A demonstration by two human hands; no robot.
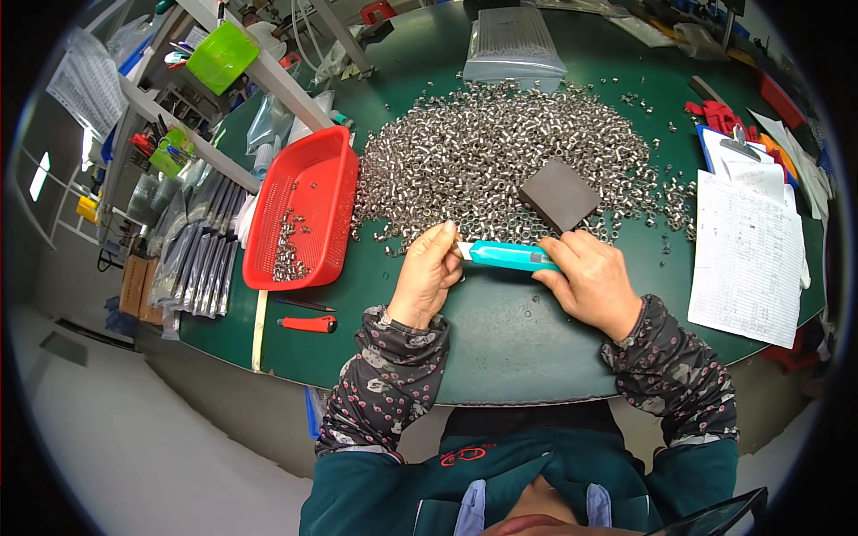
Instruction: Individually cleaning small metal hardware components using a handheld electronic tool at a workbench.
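Observation:
My right hand [590, 275] is wrapped round the teal handle of a utility knife [509, 256], its blade pointing left. At the blade's tip, my left hand [427, 272] is closed in a pinch on a small metal piece, mostly hidden by the fingers. Just beyond both hands spreads a large heap of small shiny metal rings [483, 152]. A dark grey square block [561, 195] rests on the heap's near right part, close to my right hand.
A red plastic basket [343, 192] with some rings inside stands left of the heap. Nearer lie a red utility knife [308, 323] and a pen [306, 305]. Written sheets [746, 259] and red gloves [718, 116] lie right. A clear bag of parts [514, 40] sits at the back.

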